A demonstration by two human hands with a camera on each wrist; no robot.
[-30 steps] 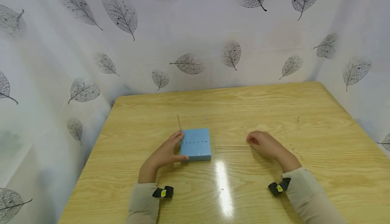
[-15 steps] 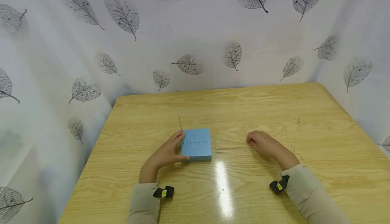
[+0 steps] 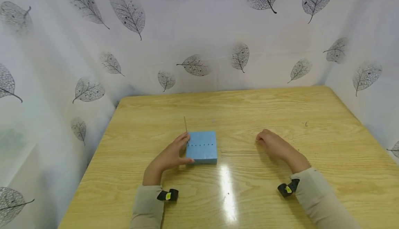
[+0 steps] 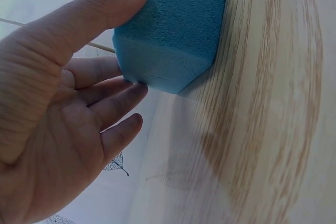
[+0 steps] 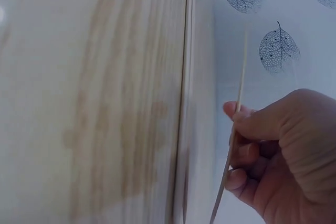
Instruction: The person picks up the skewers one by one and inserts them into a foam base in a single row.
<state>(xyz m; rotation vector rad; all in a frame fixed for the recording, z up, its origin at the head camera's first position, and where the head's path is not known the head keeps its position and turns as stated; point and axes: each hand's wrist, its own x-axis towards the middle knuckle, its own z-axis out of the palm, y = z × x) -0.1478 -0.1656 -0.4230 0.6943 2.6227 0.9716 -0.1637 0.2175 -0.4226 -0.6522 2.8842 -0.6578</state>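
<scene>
While the right hand pinches one thin wooden stick between thumb and curled fingers, that stick's long axis points away from the hand toward the blue foam block, which lies to its left across the wooden table. Between hand and block, more loose sticks lie flat, running left to right. On the block's far side from it, the left hand is nearer, its straight fingers and thumb pressed against the block's left edge. Just beyond those fingers one upright stick stands at the block's far left corner.
</scene>
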